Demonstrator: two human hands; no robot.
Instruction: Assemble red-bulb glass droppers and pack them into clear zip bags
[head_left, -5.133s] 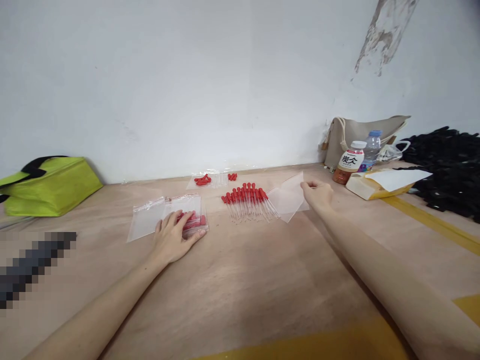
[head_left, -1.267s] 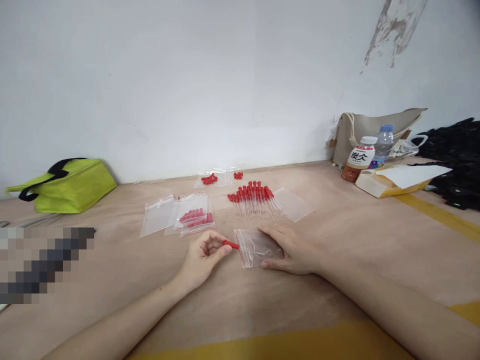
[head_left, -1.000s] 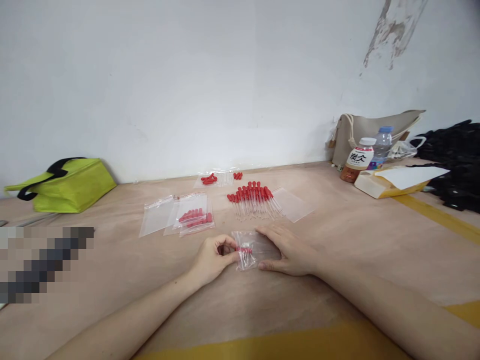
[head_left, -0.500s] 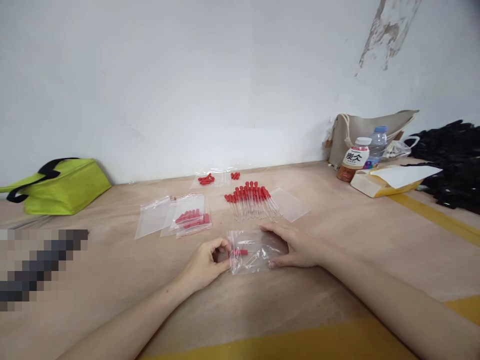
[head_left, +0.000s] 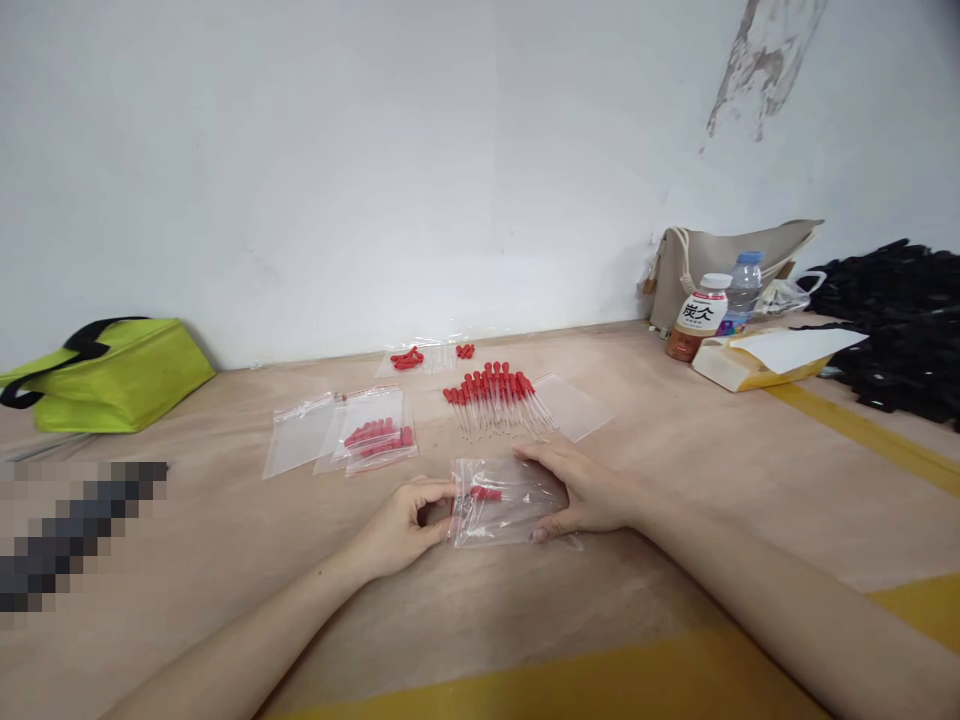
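Observation:
A clear zip bag [head_left: 517, 518] lies crosswise between my hands, its red-lined opening towards the left. Inside it, near the opening, shows a red rubber bulb [head_left: 487, 493], apparently of a dropper whose glass stem is hard to make out. My left hand [head_left: 409, 525] has its thumb and fingers at the bag's mouth, closed on its edge. From the right, my right hand [head_left: 589, 492] grips the bag's other end, thumb at the near side and fingers at the far side. Beyond the bag, a fanned row of red-bulbed droppers [head_left: 499, 390] lies on the brown-covered table.
Flat zip bags [head_left: 300, 437] lie to the left, with red bulbs [head_left: 379, 435] in the top ones. Another bag with red-bulbed droppers [head_left: 407, 358] rests by the wall. A green bag [head_left: 124, 375], drink bottle [head_left: 699, 318], open carton [head_left: 776, 357] and black heap [head_left: 892, 320] stand around.
The red bulb in the bag has shifted slightly up and right relative to the bag's mouth. My left fingers have straightened along the edge. The view has turned slightly right.

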